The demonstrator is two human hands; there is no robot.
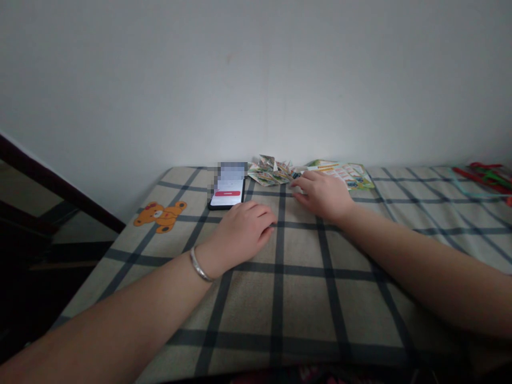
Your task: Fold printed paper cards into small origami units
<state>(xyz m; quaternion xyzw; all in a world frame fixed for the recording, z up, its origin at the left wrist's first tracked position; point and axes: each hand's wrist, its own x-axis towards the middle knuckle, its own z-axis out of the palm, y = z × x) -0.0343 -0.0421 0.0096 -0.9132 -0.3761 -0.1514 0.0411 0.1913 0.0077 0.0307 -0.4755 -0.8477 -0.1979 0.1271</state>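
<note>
on cloth point(256, 304): phone point(229, 184) left of paper scraps point(270, 175), printed sheets point(358, 175) right of scraps, teddy bear figure point(162, 216) left of phone; wall point(256, 80) behind.

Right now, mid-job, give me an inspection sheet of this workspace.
Surface: checked cloth with a bear figure toward the left.
Job's things: jumbled printed pieces near the wall; flat printed sheets to their right.
Clutter: phone, screen lit; red and green items far right.
Hands: left hand palm down, just nearer than the phone; right hand by the sheets, grip unclear.
Cables: nothing seen.
Surroundings: pale wall behind; dark sloping bar at left.
</note>
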